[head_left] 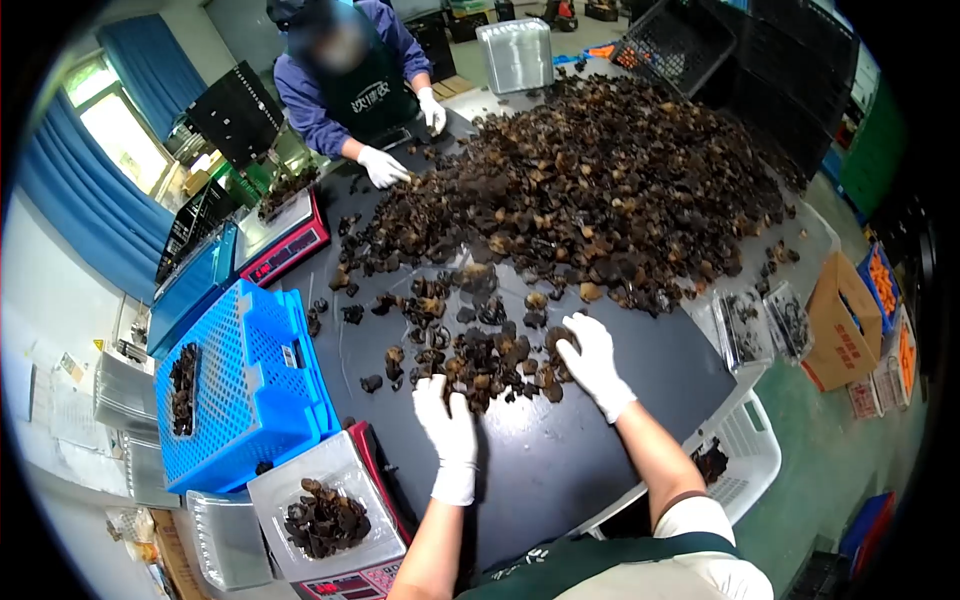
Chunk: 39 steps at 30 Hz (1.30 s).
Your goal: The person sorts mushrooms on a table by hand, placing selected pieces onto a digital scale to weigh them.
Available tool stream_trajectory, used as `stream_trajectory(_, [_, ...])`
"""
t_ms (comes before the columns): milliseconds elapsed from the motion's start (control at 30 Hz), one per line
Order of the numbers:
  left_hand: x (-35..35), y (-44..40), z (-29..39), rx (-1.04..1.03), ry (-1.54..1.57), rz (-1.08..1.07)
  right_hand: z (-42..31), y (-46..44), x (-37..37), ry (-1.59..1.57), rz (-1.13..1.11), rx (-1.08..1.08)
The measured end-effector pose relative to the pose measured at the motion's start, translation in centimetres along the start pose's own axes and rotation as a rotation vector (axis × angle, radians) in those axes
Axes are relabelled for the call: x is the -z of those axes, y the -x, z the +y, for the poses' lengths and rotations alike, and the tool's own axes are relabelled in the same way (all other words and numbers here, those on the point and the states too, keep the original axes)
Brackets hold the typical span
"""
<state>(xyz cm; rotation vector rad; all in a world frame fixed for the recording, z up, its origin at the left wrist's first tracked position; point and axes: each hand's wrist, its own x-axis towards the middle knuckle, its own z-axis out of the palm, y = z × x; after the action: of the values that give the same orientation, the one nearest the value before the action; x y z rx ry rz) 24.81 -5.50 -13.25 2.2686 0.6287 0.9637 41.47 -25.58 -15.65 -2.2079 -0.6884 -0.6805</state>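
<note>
1. White gloves are worn on both hands, and both are placed low over the dark tabletop (560,470).
2. The left hand (445,430) is held half open at the near edge of a small cluster of dark, frilled pieces (480,365); its fingers are slightly spread and no piece is seen in its grasp.
3. The right hand (592,368) is held loosely open at the cluster's right side, with thumb and fingers parted beside a round brown piece (556,340); whether that piece is gripped cannot be told.
4. The cluster is thus bracketed by the two hands, and a much larger heap (600,180) is spread beyond it.
5. To the left, a perforated blue crate (225,400) is seen; nearer, a mound of pieces (325,520) is borne by a red-sided scale (385,577).
6. Across the table, gloved hands (383,167) are held at the heap's edge by another person (350,100).
</note>
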Motion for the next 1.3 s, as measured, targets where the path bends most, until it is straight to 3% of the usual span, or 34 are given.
stream_trajectory(33, [-0.3,-1.4,-2.0,0.054,-0.102,0.022,-2.1,-1.8,0.7,-0.122,-0.212,-0.059])
stream_trajectory(67, [-0.5,-2.5,-3.2,0.172,-0.197,0.051,-4.4,-2.0,0.3,-0.135,-0.164,0.014])
stream_trajectory(100, [-0.7,-3.1,-4.5,0.299,-0.266,0.060,-5.8,-2.0,0.3,-0.176,-0.379,0.039])
stream_trajectory(133, [-1.0,-3.5,-5.8,0.430,-0.335,0.064,-5.6,0.7,-2.0,-0.338,-0.262,0.195])
stream_trajectory(167, [-1.3,-3.7,-7.0,0.467,-0.325,0.102,-7.9,0.0,0.0,-0.353,-0.439,0.283])
stream_trajectory(200, [-1.3,-3.9,-8.1,0.506,-0.319,0.138,-8.7,0.5,0.4,-0.449,-0.443,0.337])
stream_trajectory(267, [-1.4,-4.7,-9.4,0.577,-0.310,0.116,-8.2,-0.5,1.3,-0.535,-0.417,0.288])
stream_trajectory(400, [-2.5,-8.0,-10.3,0.605,-0.349,0.151,0.0,-1.4,-0.4,-0.277,-0.065,-0.147])
stream_trajectory(467, [-3.5,-9.8,-11.1,0.633,-0.361,0.159,3.3,-1.5,-1.6,-0.100,-0.017,-0.248])
stream_trajectory(533, [-4.8,-11.9,-11.7,0.690,-0.325,0.224,4.3,-3.3,-2.5,-0.072,-0.016,-0.213])
stream_trajectory(600, [-6.0,-13.6,-12.2,0.679,-0.360,0.246,5.4,-5.6,-3.8,-0.041,-0.011,-0.180])
stream_trajectory(733, [-7.3,-16.9,-13.7,0.524,-0.199,0.248,7.8,-9.6,-8.2,-0.169,0.021,-0.316])
stream_trajectory(800, [-8.2,-18.2,-14.6,0.240,-0.041,0.102,8.3,-11.7,-10.1,-0.237,0.009,-0.351])
stream_trajectory(933, [-10.4,-19.3,-12.6,0.100,0.209,-0.182,5.8,-15.0,-10.9,-0.408,-0.125,-0.225])
stream_trajectory(967, [-11.5,-19.4,-13.0,0.189,0.323,-0.328,5.2,-15.0,-11.2,-0.448,-0.204,-0.164])
stream_trajectory(1033, [-12.1,-18.9,-10.3,0.116,0.362,-0.468,3.3,-14.8,-11.7,-0.501,-0.424,-0.115])
stream_trajectory(1067, [-12.1,-17.9,-8.4,-0.045,0.287,-0.458,2.2,-14.4,-11.9,-0.518,-0.515,-0.040])
stream_trajectory(1133, [-12.0,-16.0,-6.9,0.058,0.440,-0.459,-0.1,-12.6,-12.1,-0.525,-0.490,0.034])
stream_trajectory(1200, [-10.9,-14.9,-6.9,0.076,0.489,-0.412,-1.4,-11.5,-11.1,-0.722,-0.554,0.123])
stream_trajectory(1300, [-6.8,-13.7,-5.2,0.183,0.505,-0.611,-2.8,-9.5,-7.1,-0.772,-0.769,0.212])
